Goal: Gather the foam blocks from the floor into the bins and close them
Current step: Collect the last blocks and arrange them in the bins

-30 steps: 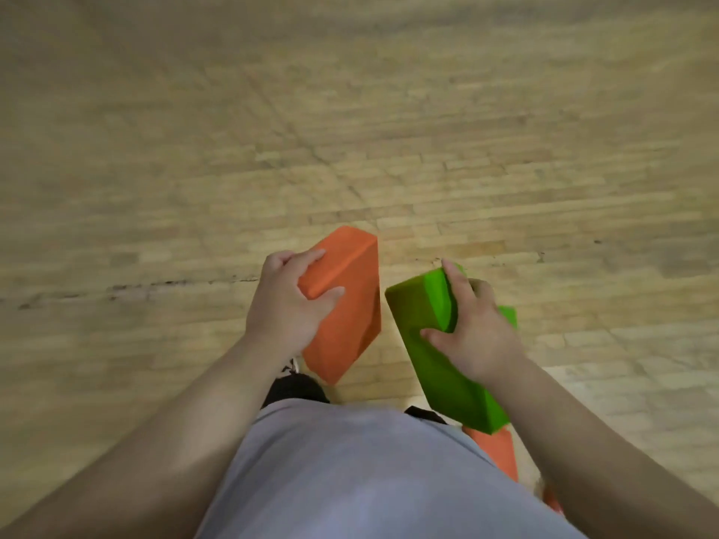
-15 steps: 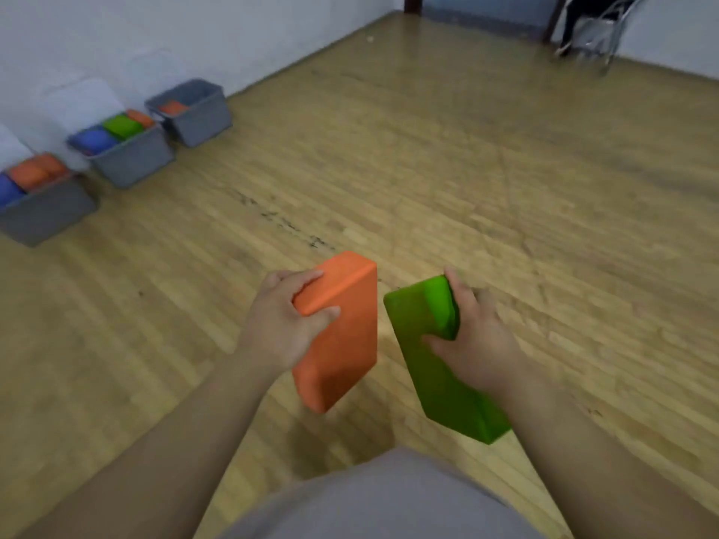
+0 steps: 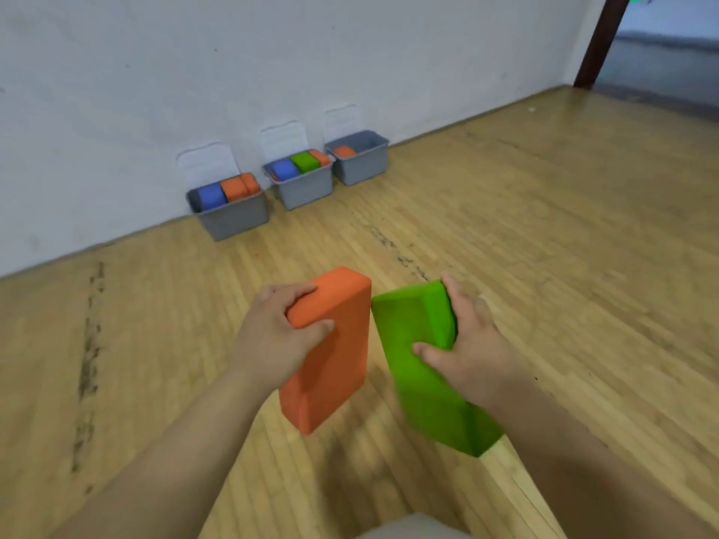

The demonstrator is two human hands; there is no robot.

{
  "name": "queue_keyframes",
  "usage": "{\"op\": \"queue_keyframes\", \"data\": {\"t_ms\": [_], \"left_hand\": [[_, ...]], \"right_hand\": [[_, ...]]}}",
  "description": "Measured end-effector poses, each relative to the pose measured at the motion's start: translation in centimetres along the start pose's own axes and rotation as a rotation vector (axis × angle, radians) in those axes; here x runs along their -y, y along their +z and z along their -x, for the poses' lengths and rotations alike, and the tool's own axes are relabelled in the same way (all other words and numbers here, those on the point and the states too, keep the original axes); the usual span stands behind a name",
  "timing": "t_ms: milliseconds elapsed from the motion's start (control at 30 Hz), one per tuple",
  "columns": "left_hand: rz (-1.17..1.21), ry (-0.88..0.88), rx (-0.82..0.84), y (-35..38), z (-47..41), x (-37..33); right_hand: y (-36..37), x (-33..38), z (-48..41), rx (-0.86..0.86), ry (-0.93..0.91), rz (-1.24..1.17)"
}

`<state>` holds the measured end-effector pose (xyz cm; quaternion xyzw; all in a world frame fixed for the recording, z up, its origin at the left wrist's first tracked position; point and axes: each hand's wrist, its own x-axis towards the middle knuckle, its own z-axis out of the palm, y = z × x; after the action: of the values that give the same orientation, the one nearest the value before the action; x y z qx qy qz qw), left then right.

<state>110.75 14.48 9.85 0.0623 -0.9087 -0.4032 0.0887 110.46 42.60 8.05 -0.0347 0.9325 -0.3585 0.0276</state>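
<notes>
Bins, three of them and all grey, stand in a row on the wooden floor (image 3: 544,266) against the far wall (image 3: 350,52). Each is open, with a pale lid propped upright behind it.

The left bin (image 3: 233,223) is packed to the rim with a blue block (image 3: 212,196) on its left side and two orange blocks (image 3: 233,188) beside it. The middle bin (image 3: 305,190) holds three blocks side by side: blue middle block (image 3: 285,170), green middle block (image 3: 305,162), and orange middle block (image 3: 320,157) on the right. The right bin (image 3: 363,163), farthest off, shows a single orange piece (image 3: 344,151) lying low inside, with bare grey wall around it.

Near me the person holds two more blocks in the air, well short of the bins. The left hand (image 3: 272,336) grips the orange block (image 3: 334,352) by its upper end, fingers curled over the top edge and thumb pressed on the broad face. The right hand (image 3: 467,344) grips the green block (image 3: 420,367) the same way, fingers wrapped round the far side and thumb across the near face. The two blocks hang just beside each other, their upper corners almost meeting and their lower ends angled apart. A dark door frame (image 3: 601,40) stands at the far right.
</notes>
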Motion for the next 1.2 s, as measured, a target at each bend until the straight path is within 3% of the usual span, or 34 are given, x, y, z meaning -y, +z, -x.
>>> {"op": "queue_keyframes", "data": {"t_ms": [233, 633, 900, 1200], "left_hand": [[0.039, -0.077, -0.091, 0.0, -6.1, 1.5], [0.061, -0.241, -0.238, 8.3, -23.4, -2.5], [0.098, -0.303, -0.184, 12.8, -36.7, -4.0], [0.171, -0.223, -0.023, 19.4, -57.4, -0.7]], "right_hand": [[0.4, 1.5, -9.4, 0.059, -0.087, 0.016], [-3.9, -3.9, -34.6, 0.187, -0.156, 0.018], [-6.5, -6.8, -47.5, 0.163, -0.109, -0.049], [-3.9, -10.0, -62.5, 0.064, -0.008, 0.024]]}}
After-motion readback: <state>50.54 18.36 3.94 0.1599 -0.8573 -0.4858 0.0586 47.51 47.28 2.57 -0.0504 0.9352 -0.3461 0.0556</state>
